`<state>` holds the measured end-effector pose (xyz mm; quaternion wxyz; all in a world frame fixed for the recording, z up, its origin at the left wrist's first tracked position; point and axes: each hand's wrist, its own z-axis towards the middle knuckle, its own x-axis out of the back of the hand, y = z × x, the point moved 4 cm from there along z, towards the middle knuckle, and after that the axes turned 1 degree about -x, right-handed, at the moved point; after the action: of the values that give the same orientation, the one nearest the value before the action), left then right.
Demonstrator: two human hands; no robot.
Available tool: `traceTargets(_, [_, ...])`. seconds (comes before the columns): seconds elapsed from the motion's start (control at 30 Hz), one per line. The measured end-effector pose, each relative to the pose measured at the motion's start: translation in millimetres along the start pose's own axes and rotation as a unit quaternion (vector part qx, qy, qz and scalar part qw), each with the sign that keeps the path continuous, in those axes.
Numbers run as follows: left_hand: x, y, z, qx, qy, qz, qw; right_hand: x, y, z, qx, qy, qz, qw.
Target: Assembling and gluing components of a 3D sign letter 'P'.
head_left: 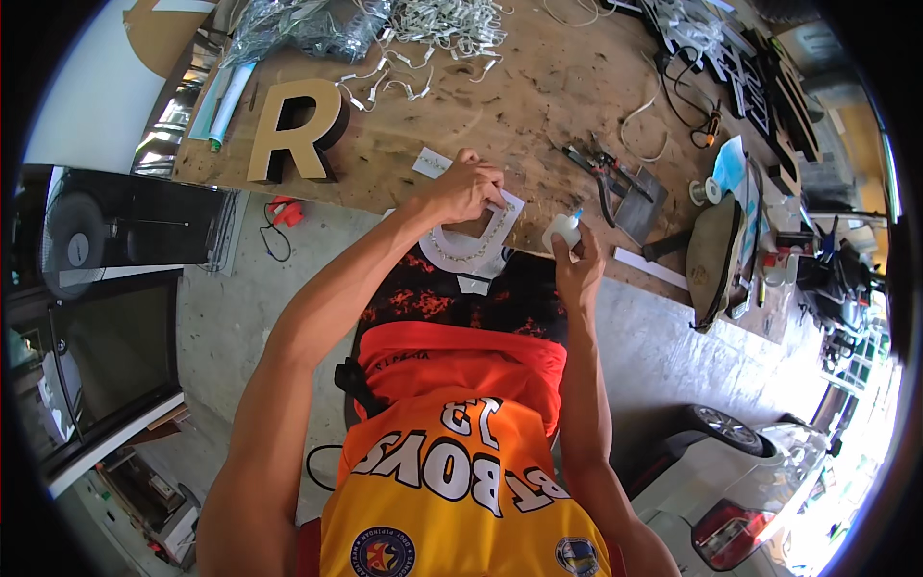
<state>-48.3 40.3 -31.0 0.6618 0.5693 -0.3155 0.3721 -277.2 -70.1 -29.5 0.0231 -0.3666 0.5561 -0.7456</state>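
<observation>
My left hand (466, 189) is closed, its fingertips pressed together at the upper part of a white, curved letter-shaped plate (444, 252) at the table's near edge. A row of small lights runs along the plate. Whatever lies between the fingertips is hidden. Beyond the wrist a white end with small lights (430, 163) shows; whether it belongs to the same plate I cannot tell. To the right, my right hand (582, 262) grips a small white squeeze bottle (560, 232) with a blue tip, held tilted just off the plate.
A gold-faced letter R (300, 130) with dark sides stands at the left. Behind it lie white light strings (447, 29) and clear plastic wrap (308, 29). Pliers (601, 178), a dark flat plate (641, 207) and a solder spool (705, 190) lie at the right on the wooden table (538, 106).
</observation>
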Motion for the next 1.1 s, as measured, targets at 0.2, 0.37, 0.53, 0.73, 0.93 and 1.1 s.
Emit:
traceTargets(0.2, [-1.0, 6.7, -6.1, -0.07, 0.008, 0.089, 0.994, 8.2, -16.8, -19.3, 0.01, -0.059, -0.057, 0.997])
traceTargets(0.37, [0.1, 8.2, -7.1, -0.062, -0.012, 0.102, 0.993, 2.9, -20.5, -32.3, 0.001, -0.058, -0.018, 0.998])
traceTargets(0.53, [3.0, 10.1, -8.8, -0.092, 0.025, 0.123, 0.988, -1.8, -33.0, -35.5, -0.033, -0.074, 0.043, 0.996])
traceTargets(0.73, [3.2, 11.2, -10.5, -0.103, 0.048, 0.103, 0.988, -5.5, -59.2, -29.6, 0.027, -0.053, -0.011, 0.998])
traceTargets(0.93, [2.9, 10.8, -11.8, -0.101, 0.068, 0.097, 0.988, -12.2, -65.0, -28.5, 0.046, -0.06, -0.029, 0.997])
traceTargets(1.1, [3.4, 10.6, -13.5, -0.097, 0.089, 0.09, 0.987, -17.2, -67.4, -24.8, 0.062, -0.049, -0.058, 0.995])
